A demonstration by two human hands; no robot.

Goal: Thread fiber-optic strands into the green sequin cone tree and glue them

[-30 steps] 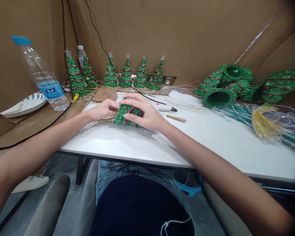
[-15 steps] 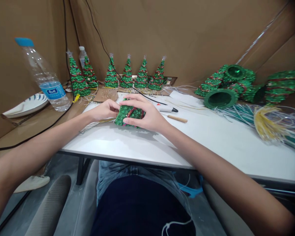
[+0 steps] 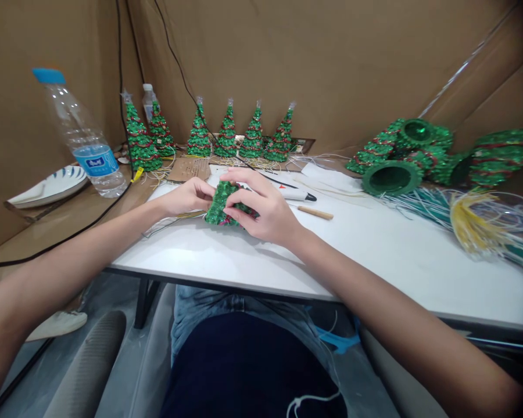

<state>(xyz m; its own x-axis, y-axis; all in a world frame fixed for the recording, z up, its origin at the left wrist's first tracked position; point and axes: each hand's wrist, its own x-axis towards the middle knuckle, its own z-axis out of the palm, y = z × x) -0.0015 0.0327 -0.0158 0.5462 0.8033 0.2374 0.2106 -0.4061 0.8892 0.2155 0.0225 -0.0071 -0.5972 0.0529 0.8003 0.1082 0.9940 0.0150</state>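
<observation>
A small green glitter tree (image 3: 221,203) with red trim lies on its side on the white table (image 3: 375,249). My right hand (image 3: 265,209) wraps over its right part, fingers curled round it. My left hand (image 3: 187,196) pinches its left end with closed fingers. Most of the tree is hidden under my right hand.
Several finished green trees (image 3: 226,136) stand in a row at the back. A water bottle (image 3: 85,139) and a plate (image 3: 47,186) sit at the left. Hollow green cones (image 3: 392,174) and bundles of fibre strands (image 3: 475,217) lie at the right. A white pen-like tool (image 3: 298,195) and a wooden stick (image 3: 316,212) lie beside my right hand.
My right hand has slid toward the tree's right part and curled tighter, uncovering the left of the tree. The left hand stays at its end.
</observation>
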